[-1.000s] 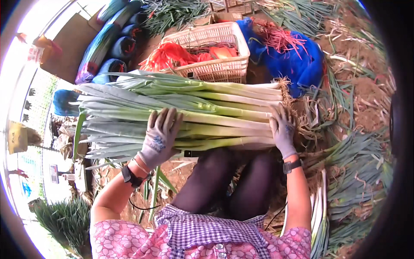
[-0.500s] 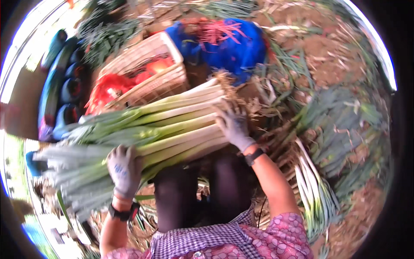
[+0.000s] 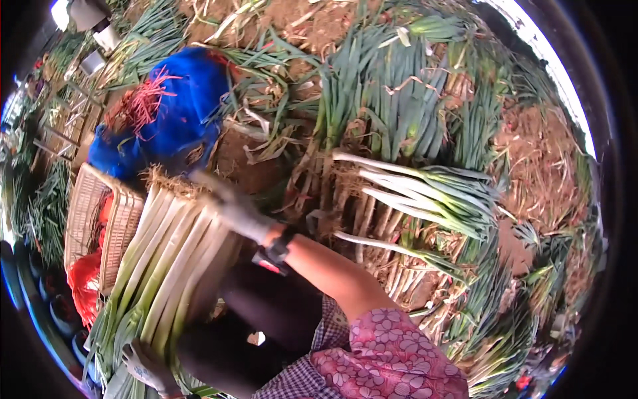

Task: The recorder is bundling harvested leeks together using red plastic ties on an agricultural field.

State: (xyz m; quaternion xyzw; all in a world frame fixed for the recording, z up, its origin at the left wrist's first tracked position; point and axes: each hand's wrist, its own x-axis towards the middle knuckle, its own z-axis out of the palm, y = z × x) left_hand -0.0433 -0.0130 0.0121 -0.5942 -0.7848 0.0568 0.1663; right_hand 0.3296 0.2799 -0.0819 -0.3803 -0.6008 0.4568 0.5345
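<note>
A row of thick leeks [image 3: 166, 246] lies side by side across my lap at the lower left, root ends up and green leaves toward the lower edge. My left hand [image 3: 147, 367], in a pale grey glove, grips the leafy part with bent fingers. Beside the root ends is my right hand [image 3: 232, 209], gloved as well; motion smears its fingers, so I cannot tell whether it touches the roots. Several thinner leeks [image 3: 425, 199] with white stems lie apart to the right.
A beige basket [image 3: 123, 233] with red netting [image 3: 83, 292] stands left of the leeks. Beyond it lies a blue cloth [image 3: 189, 100] with thin pinkish-red strips [image 3: 149, 96] on top. Piled leeks [image 3: 392, 100] cover the soil to the far right.
The view has swung right, bringing the piled leeks further in. The row of leeks now points more steeply away from me, and my right hand has moved round by the root ends.
</note>
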